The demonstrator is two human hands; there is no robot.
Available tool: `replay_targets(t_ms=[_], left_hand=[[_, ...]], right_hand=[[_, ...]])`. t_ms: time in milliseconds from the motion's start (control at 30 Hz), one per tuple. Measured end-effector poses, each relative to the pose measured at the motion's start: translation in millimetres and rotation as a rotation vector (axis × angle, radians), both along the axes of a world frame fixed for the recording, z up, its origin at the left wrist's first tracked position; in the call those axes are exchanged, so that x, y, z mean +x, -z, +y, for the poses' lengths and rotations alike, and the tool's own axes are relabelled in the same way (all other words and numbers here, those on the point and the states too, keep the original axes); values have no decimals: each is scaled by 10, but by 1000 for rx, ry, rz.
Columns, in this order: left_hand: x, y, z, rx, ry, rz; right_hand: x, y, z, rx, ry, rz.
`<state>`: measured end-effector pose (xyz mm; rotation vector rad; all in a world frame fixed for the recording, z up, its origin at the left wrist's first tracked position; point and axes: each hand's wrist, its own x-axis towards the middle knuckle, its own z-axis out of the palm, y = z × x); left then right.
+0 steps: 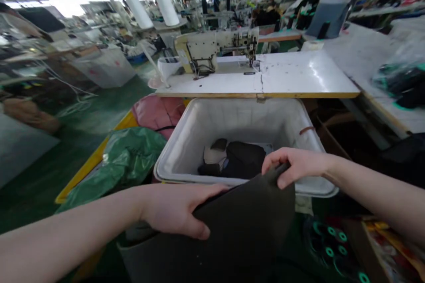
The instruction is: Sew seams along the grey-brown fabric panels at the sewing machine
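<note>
A large dark grey-green sheet of fabric hangs in front of me, below the near rim of a white plastic tub. My right hand pinches its upper right corner between thumb and fingers, over the tub's near right side. On the upper left edge, my left hand has its thumb on the near face, while the fingers pass behind the sheet and are partly hidden. Inside the tub lie dark fabric pieces and a pale piece.
Beyond the tub, a sewing machine stands on a white table. Left of the tub are a green plastic bag and a pink bundle. Dark spools with green rings sit low at the right, beside an open box.
</note>
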<state>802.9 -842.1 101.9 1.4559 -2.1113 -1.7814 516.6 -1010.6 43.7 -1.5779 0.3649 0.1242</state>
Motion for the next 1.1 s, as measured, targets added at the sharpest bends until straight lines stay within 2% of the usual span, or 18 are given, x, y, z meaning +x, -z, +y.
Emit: replay_targets(t_ms=[67, 133, 233, 300, 400, 467, 533, 633, 767, 833, 900, 1000, 1100], left_hand=[[-224, 227, 464, 32, -40, 51], [-414, 598, 840, 74, -66, 95], [-657, 1226, 1227, 84, -28, 46], [-819, 1568, 1396, 34, -9, -78], [-1078, 1866, 1592, -62, -42, -205], [-1222, 1929, 1720, -116, -83, -234], [-1288, 1919, 1870, -172, -129, -283], [-1152, 1845, 2177, -227, -225, -390], [-665, 1827, 2790, -211, -404, -505], [-482, 1926, 3153, -156, -554, -403], [-449, 2098, 3491, -83, -783, -132], [-690, 2399, 3828, -23, -1162, 319], [-1070, 2616, 3919, -27, -1393, 551]], right_hand=[[-368, 388, 527, 260, 157, -102], [-693, 859, 1073, 419, 196, -106], [-999, 1433, 1839, 375, 331, -53], [-1068, 1628, 2240, 277, 405, -24], [-1045, 1695, 2620, 146, 416, -28], [-1018, 1680, 2753, 84, 428, -25], [-1032, 1668, 2822, 76, 426, -27], [-1151, 1686, 2856, 91, 373, -50], [-1350, 1770, 2811, -52, 428, -47], [-1387, 1814, 2765, -109, 461, -32], [-1372, 1840, 2719, -139, 435, -19], [-1290, 1835, 2674, -156, 375, 13], [-1186, 1792, 2662, -170, 292, 41]])
